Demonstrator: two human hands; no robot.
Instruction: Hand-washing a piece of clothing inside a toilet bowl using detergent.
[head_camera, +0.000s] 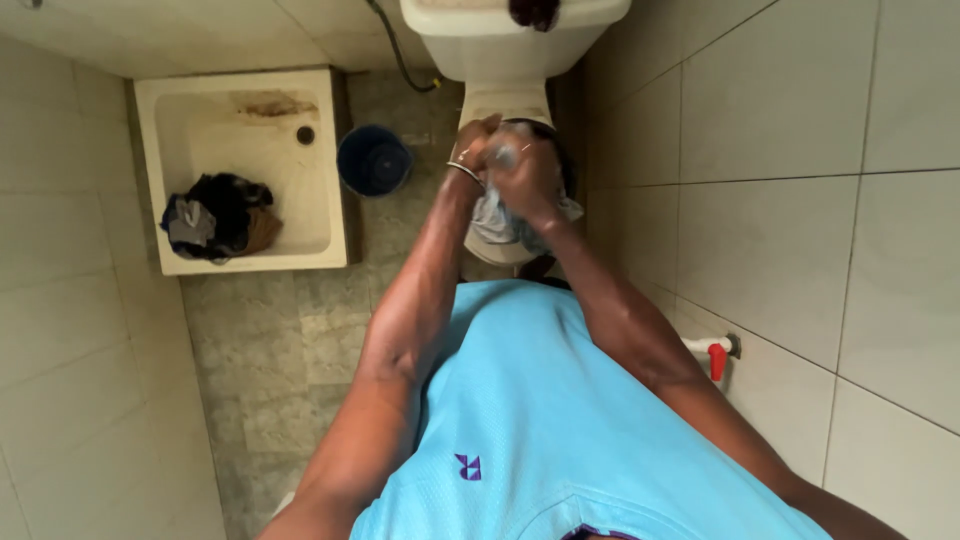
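1. Grey-white wet cloth (492, 222) bunched between both hands at upper centre of the frame, hanging down over a pale bucket (497, 250) that is mostly hidden beneath it.
2. Left hand (478, 143) closed in a fist on the top of the cloth, a thin bangle (463, 170) at the wrist; right hand (527, 175) clamped on the same cloth just beside it, knuckles touching, foam or water on the fingers.
3. Likely risks: cloth slipping out of the soapy grip and dropping onto the floor (290, 350); water splashing past the bucket rim; an elbow knocking the red-handled tap (716, 356) on the wall at right.
4. Tight room on the right: tiled wall (800, 200) close alongside the right forearm, toilet (505, 45) directly beyond the hands at top centre, with a dark cloth (535, 12) on its edge.
5. More open room on the left: bare mottled floor running down the left-centre of the frame, a small dark blue bucket (373, 160) near the left hand but apart from it.
6. Square cream basin (330, 150) at upper left, well apart from the hands, holding a heap of dark clothes (220, 215) in its lower-left corner, with a drain hole (305, 134) near its upper right.
7. Light blue shirt (540, 420) filling the lower centre and hiding the floor directly underfoot.
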